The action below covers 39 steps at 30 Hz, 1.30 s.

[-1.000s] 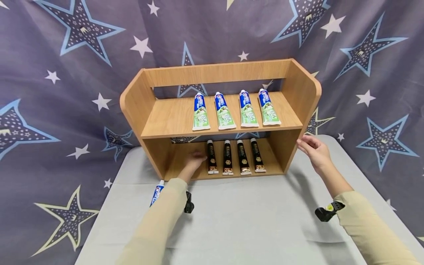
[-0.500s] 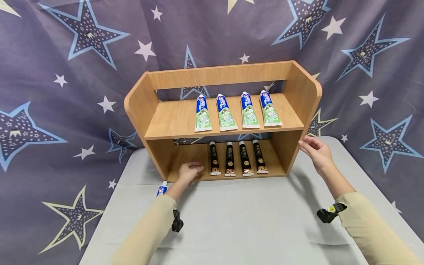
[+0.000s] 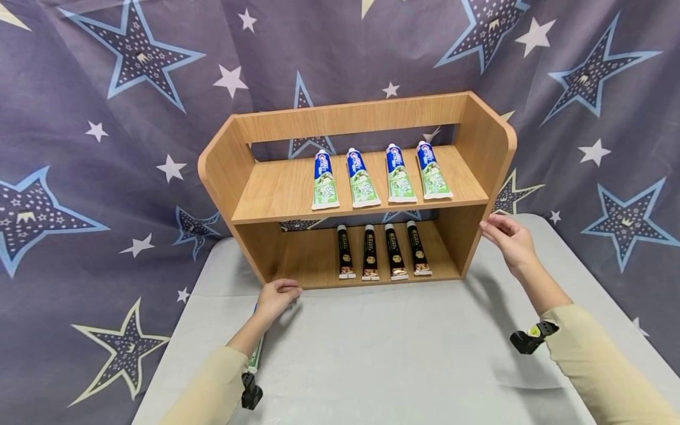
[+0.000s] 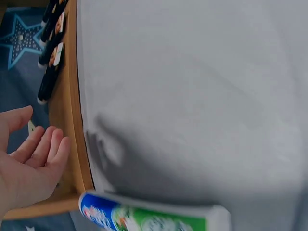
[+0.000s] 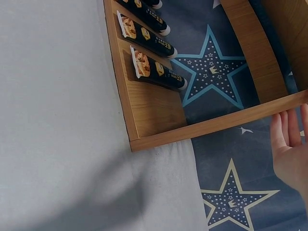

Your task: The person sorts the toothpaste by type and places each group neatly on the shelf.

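Observation:
My left hand (image 3: 277, 300) hovers by the shelf's front left corner, fingers loosely bent and holding nothing. Partly covered by that forearm, a blue-and-green toothpaste tube (image 3: 255, 358) lies on the table; the left wrist view shows the tube (image 4: 144, 219) below the hand. My right hand (image 3: 511, 241) touches the outside of the right panel of the wooden shelf (image 3: 350, 118) with its fingertips; the right wrist view shows the fingers (image 5: 284, 130) nearly straight there. Several blue-and-green toothpaste tubes (image 3: 363, 180) line the upper shelf. Several black toothpaste tubes (image 3: 370, 252) lie in a row below.
The shelf unit stands at the back of a table (image 3: 393, 348) with a light grey cover. Bare wood (image 3: 308, 260) shows left of the black tubes, and also left of the upper row. A star-patterned curtain (image 3: 159, 88) hangs behind.
My left hand has drawn out of the lower shelf, toward me and to the left, over the tube on the table. The right hand has stayed at the right panel.

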{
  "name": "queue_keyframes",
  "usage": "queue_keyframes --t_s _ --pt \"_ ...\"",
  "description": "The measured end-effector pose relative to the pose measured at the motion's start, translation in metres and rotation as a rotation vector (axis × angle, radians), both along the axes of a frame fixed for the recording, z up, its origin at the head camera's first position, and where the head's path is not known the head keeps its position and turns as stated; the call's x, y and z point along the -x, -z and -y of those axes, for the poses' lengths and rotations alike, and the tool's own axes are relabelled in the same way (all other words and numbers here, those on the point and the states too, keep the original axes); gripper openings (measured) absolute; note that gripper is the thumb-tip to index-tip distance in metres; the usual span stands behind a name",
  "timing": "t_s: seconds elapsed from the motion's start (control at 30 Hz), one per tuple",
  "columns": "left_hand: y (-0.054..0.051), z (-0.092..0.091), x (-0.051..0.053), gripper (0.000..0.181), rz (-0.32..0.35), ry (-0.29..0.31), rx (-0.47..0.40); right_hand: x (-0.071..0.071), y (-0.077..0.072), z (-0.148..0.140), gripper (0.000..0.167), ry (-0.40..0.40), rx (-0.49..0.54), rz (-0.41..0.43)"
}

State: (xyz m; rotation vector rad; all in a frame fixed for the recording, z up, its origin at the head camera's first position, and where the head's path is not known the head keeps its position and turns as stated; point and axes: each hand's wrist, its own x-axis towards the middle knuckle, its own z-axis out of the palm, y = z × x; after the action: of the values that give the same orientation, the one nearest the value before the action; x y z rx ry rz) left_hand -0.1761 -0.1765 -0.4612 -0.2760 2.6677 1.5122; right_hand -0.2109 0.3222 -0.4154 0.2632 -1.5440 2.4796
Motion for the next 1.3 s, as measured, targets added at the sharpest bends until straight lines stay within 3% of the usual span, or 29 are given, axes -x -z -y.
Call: queue_keyframes --t_s 0.17,0.23,0.5,0.7,0.87,1.03,1.3 --pt "-0.003 0.018 -0.016 0.03 -0.017 -0.027 0.05 -0.001 -0.004 0.002 0.017 0.016 -0.011 0.019" --pt "-0.004 0.024 -0.022 0.03 -0.02 -0.036 0.073 -0.007 -0.013 0.009 0.017 0.051 -0.04 0.052" --pt "0.0 0.043 -0.042 0.028 -0.088 -0.074 0.186 -0.01 -0.022 0.01 0.028 0.054 -0.002 0.101" --pt "0.005 0.058 -0.048 0.03 -0.061 -0.134 0.237 -0.011 -0.022 0.009 0.023 0.047 0.021 0.102" --pt "0.008 0.068 -0.046 0.031 -0.042 -0.113 0.295 -0.012 -0.022 0.009 0.024 0.054 0.006 0.104" --pt "0.008 0.075 -0.043 0.034 0.011 -0.082 0.291 -0.01 -0.022 0.009 0.025 0.045 0.015 0.098" --pt "0.006 0.084 -0.036 0.037 0.228 -0.106 0.212 -0.01 -0.023 0.01 0.024 0.043 0.013 0.101"
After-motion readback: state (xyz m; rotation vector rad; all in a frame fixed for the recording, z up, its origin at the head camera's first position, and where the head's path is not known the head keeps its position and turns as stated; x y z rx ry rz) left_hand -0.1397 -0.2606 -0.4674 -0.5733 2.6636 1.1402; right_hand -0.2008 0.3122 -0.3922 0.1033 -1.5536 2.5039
